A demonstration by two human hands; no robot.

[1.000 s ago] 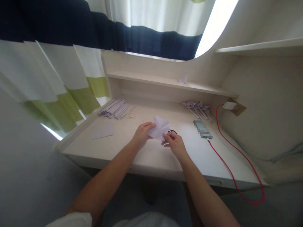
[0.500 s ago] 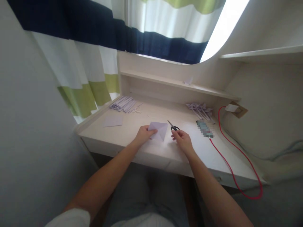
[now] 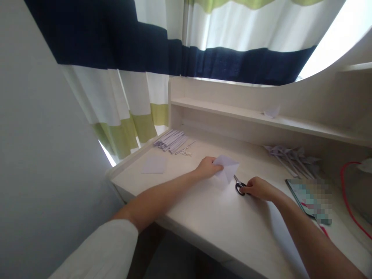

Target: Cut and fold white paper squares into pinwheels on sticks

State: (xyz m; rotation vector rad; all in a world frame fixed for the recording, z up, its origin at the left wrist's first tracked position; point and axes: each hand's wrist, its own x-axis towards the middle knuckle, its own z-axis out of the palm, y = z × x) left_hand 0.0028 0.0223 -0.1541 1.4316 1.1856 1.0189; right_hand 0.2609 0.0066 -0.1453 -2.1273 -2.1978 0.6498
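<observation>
My left hand (image 3: 207,167) pinches a folded white paper sheet (image 3: 227,169) and holds it just above the desk (image 3: 200,217) near the middle. A small pair of scissors (image 3: 239,186) with black handles lies on the desk right of the paper. My right hand (image 3: 260,188) rests on the scissors' handles, fingers curled around them. The scissor blades point up and left toward the paper's lower edge.
A flat white sheet (image 3: 154,165) lies at the desk's left. A bundle of paper strips (image 3: 172,140) sits behind it. Folded paper pieces on sticks (image 3: 290,155) lie at the back right, with a phone (image 3: 309,195) and red cable (image 3: 348,201) beyond. A shelf (image 3: 247,116) runs above.
The view has swung left. My right hand has gone from beside the paper down onto the scissors' handles on the desk. My left hand keeps hold of the paper.
</observation>
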